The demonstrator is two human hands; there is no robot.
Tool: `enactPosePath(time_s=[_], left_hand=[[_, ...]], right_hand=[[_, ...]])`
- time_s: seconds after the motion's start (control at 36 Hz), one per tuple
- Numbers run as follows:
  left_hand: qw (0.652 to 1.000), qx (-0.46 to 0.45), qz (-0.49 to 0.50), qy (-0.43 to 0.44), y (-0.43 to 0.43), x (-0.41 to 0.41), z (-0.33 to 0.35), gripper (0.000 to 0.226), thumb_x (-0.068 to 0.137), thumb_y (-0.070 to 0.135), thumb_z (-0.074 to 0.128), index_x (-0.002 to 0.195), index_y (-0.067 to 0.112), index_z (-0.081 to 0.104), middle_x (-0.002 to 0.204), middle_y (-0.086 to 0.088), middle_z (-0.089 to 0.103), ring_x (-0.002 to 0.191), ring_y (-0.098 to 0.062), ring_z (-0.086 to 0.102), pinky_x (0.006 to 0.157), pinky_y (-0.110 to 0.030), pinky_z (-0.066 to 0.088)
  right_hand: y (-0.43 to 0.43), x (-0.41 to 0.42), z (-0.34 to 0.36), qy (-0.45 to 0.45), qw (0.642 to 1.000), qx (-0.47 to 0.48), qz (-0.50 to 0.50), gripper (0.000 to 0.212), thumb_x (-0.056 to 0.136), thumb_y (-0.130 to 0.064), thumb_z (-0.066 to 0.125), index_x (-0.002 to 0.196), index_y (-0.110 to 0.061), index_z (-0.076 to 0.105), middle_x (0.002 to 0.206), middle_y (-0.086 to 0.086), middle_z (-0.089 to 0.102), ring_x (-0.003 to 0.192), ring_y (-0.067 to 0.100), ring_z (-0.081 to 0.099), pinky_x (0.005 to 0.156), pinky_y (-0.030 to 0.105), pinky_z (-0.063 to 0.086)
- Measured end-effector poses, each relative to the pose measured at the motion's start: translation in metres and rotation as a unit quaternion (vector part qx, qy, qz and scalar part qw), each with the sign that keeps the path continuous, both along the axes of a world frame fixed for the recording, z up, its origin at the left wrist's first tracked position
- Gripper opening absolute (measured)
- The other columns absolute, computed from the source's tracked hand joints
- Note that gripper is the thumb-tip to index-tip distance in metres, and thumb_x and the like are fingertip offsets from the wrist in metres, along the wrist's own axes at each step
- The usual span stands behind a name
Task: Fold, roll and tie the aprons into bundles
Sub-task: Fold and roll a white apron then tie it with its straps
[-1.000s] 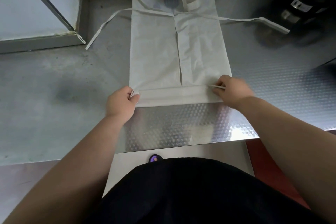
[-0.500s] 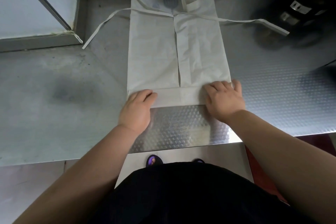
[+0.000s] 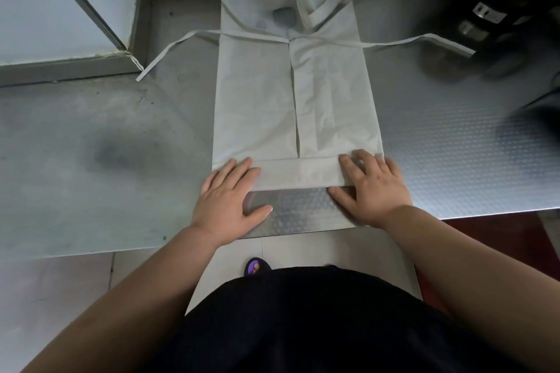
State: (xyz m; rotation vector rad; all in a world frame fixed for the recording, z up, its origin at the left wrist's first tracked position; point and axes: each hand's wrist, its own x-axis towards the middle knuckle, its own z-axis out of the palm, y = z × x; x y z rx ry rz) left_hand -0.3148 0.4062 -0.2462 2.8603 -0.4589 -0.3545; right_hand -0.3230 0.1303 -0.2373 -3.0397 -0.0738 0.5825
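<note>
Hands flat: left hand (image 3: 226, 198) and right hand (image 3: 370, 188), fingers straight, press the folded near hem of the long pale-grey fabric apron (image 3: 295, 106) lying lengthwise on the dimpled steel table (image 3: 454, 145). Top bib bunches up and runs out of view; a dark blurred object (image 3: 497, 21) at far right is unreadable.

The white apron (image 3: 297, 94) lies flat on the metal table (image 3: 454, 145). At 6 o'clock of the apron, the left hand (image 3: 227, 200) and the right hand (image 3: 371, 188) press its folded band with straight fingers.
</note>
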Motion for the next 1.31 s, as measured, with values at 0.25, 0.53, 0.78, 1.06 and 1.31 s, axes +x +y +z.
enactPosePath(time_s=[0.25, 0.53, 0.78, 1.06, 1.31], left_hand=[[0.999, -0.016, 0.029, -0.023, -0.005, -0.043, 0.005, 0.079, 0.068, 0.075, 0.031, 0.132, 0.032, 0.050, 0.148, 0.016, 0.035, 0.139, -0.010, 0.024, 0.106, -0.029, 0.017], [0.996, -0.046, 0.033, -0.074, -0.007, -0.077, 0.005, 0.043, 0.068, 0.019, 0.047, 0.106, 0.018, 0.068, 0.120, 0.003, 0.066, 0.112, -0.026, 0.061, 0.086, -0.041, 0.042], [0.954, -0.199, 0.201, 0.104, 0.011, -0.031, 0.030, 0.013, 0.090, 0.020, 0.060, 0.098, 0.027, 0.066, 0.086, 0.008, 0.065, 0.070, -0.009, 0.056, 0.057, -0.015, 0.037], [0.924, -0.154, 0.348, 0.036, -0.002, -0.014, 0.013, 0.028, 0.087, 0.034, 0.061, 0.106, 0.014, 0.057, 0.101, -0.005, 0.066, 0.095, -0.029, 0.059, 0.078, -0.034, 0.047], [0.982, -0.053, 0.028, -0.180, 0.004, -0.022, -0.001, 0.048, 0.071, -0.007, 0.055, 0.108, 0.020, 0.069, 0.117, -0.005, 0.064, 0.107, -0.029, 0.059, 0.089, -0.034, 0.028]], right_hand=[[-0.009, -0.034, 0.013, -0.014, 0.996, -0.044, 0.071, 0.073, 0.085, -0.069, 0.012, 0.142, -0.028, 0.032, 0.138, 0.000, 0.042, 0.125, 0.024, 0.044, 0.114, 0.042, 0.009], [-0.025, -0.063, 0.020, -0.028, 0.988, -0.037, 0.145, 0.062, 0.087, -0.061, 0.033, 0.128, -0.018, 0.053, 0.112, 0.005, 0.059, 0.093, 0.029, 0.062, 0.086, 0.033, 0.039], [-0.043, -0.034, 0.033, 0.037, 0.988, 0.147, -0.042, 0.025, 0.093, -0.024, 0.047, 0.112, -0.017, 0.061, 0.100, 0.009, 0.064, 0.094, 0.031, 0.057, 0.069, 0.031, 0.042], [-0.032, -0.012, 0.023, 0.012, 0.953, 0.172, -0.248, 0.053, 0.088, -0.018, 0.055, 0.136, -0.012, 0.033, 0.115, 0.013, 0.056, 0.101, 0.031, 0.054, 0.070, 0.030, 0.036], [-0.020, -0.027, 0.015, -0.053, 0.994, -0.082, 0.049, 0.042, 0.087, -0.011, 0.045, 0.128, -0.021, 0.048, 0.142, 0.002, 0.037, 0.128, 0.027, 0.031, 0.111, 0.042, 0.013]])
